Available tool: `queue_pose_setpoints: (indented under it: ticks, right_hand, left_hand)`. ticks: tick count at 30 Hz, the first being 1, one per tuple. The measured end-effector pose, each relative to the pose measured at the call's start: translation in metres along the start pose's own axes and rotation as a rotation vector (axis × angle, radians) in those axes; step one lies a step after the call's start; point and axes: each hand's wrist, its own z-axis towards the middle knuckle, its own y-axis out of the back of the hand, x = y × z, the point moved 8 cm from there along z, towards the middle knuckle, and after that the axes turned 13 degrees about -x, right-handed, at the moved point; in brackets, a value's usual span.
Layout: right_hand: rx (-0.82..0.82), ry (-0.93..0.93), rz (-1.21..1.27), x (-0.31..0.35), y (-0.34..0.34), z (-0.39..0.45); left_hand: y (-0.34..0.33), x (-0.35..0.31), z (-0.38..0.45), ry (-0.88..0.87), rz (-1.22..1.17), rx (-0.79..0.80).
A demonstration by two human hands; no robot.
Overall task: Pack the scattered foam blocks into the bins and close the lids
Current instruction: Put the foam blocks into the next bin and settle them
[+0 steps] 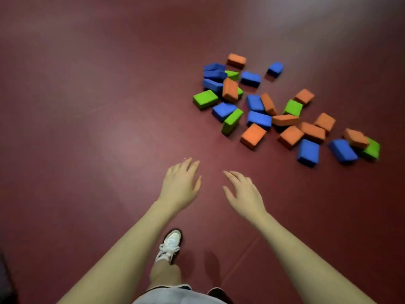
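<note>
Several foam blocks in orange, blue and green lie scattered in a loose heap on the dark red floor, up and to the right of my hands. The nearest is an orange block; a green block lies just left of it. My left hand and my right hand are stretched out side by side over bare floor, short of the blocks, fingers straight and spread, holding nothing. No bin is in view.
The red floor stretches wide to the left and beyond the heap. My own leg and white sneaker stand below my hands. A dark edge of something shows at the bottom left corner.
</note>
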Motion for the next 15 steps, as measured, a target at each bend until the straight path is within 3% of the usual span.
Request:
queue_pose_setpoints:
  ticks: [15]
  right_hand:
    - [-0.250,-0.533,-0.004,-0.173,0.097,0.141]
  left_hand:
    - [-0.095,-0.161,0.257,-0.487,-0.099,0.172]
